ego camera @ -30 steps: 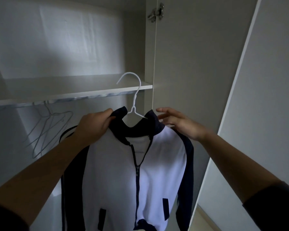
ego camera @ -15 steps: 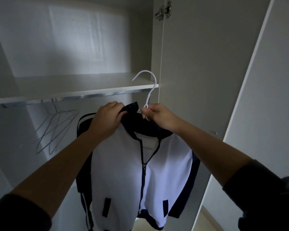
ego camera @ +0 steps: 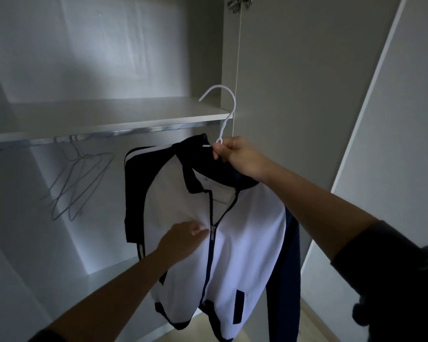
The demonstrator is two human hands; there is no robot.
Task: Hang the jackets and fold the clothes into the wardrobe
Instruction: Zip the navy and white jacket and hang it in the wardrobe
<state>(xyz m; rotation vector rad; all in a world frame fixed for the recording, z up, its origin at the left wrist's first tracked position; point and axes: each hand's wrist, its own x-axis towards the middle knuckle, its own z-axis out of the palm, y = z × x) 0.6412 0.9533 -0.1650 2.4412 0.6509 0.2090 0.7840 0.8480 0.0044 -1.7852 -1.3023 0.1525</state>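
Jacket soft, light, floppy; carry via hanger neck, where R hand grips, centre-right. L hand pinches fabric by zip, mid-frame.

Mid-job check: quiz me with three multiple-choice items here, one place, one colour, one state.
1. Where do the empty wire hangers hang? A) on the rail, left of the jacket; B) right of the jacket; C) inside the jacket.
2. What colour is the jacket's front? A) red; B) white; C) green.
3. The white hanger carrying the jacket is: A) hooked on the rail; B) lying flat; C) off the rail, held by the right hand.
Answers: 1 A, they dangle from the rail beside the jacket's dark sleeve; 2 B, white panels flank the dark zip; 3 C, its hook stands free above the gripping hand.
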